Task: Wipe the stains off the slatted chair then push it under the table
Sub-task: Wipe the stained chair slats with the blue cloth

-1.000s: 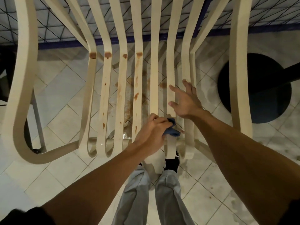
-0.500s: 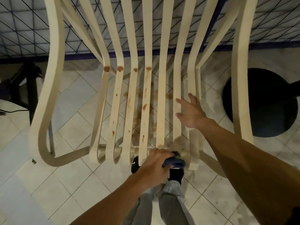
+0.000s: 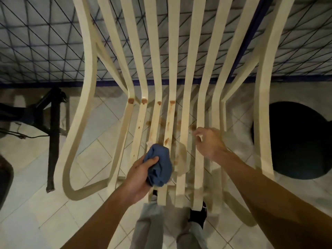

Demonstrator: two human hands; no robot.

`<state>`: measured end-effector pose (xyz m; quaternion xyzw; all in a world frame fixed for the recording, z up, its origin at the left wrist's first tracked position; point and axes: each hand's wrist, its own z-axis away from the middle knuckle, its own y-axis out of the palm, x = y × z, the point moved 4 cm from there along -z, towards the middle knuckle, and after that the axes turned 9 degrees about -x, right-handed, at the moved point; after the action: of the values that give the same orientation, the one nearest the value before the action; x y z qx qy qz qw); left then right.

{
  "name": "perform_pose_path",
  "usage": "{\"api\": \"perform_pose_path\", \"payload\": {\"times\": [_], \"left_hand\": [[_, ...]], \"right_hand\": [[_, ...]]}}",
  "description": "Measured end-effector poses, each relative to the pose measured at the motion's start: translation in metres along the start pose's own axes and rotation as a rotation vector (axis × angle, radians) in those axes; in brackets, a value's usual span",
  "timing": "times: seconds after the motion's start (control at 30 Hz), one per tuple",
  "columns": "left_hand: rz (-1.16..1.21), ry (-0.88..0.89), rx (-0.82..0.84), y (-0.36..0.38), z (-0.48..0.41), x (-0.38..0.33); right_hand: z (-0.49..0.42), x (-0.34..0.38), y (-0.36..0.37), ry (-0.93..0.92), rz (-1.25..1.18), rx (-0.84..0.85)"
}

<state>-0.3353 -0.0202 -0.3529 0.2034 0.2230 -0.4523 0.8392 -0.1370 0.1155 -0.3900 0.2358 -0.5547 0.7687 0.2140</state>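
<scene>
Nearest to me, at the bottom of my feed, stand the person's legs in grey trousers and dark shoes on the pale tiled floor. Just above them the left hand grips a bunched blue cloth, thumb curled over its top, and the cloth lies on the front of the seat. The right hand sits over a slat further to the right with its fingers curled in; I cannot tell whether they clasp the slat or hold nothing. Both hands work on the cream slatted wooden chair, which fills the middle of my view with its back rising away from me. Brown stains mark the left and middle slats beyond the cloth. A black round disc lies on the floor to the right, a black metal stand to the left. Farthest off, a dark blue strip runs below a pale wall crossed by dark diagonal lines.
</scene>
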Motion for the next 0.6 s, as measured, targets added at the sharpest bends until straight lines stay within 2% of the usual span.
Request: {"api": "perform_pose_path", "payload": {"times": [0.17,0.23,0.3,0.4,0.5,0.6], "left_hand": [[0.113,-0.004,0.013,0.011,-0.052,-0.041],[0.062,0.045,0.024,0.019,-0.071,-0.063],[-0.107,0.132,-0.019,0.024,-0.085,-0.086],[-0.379,0.284,-0.068,0.031,-0.103,-0.116],[-0.583,0.445,-0.109,0.036,-0.126,-0.139],[-0.790,0.667,-0.114,0.045,-0.151,-0.154]], "right_hand": [[-0.025,0.012,0.008,-0.016,-0.050,0.040],[-0.040,0.012,0.008,0.064,-0.162,0.025],[-0.053,0.014,0.008,0.112,-0.177,0.008],[-0.072,0.019,0.010,0.075,-0.027,0.002],[-0.084,0.022,0.017,0.030,0.177,0.073],[-0.089,0.021,0.027,0.111,0.203,0.123]]}}
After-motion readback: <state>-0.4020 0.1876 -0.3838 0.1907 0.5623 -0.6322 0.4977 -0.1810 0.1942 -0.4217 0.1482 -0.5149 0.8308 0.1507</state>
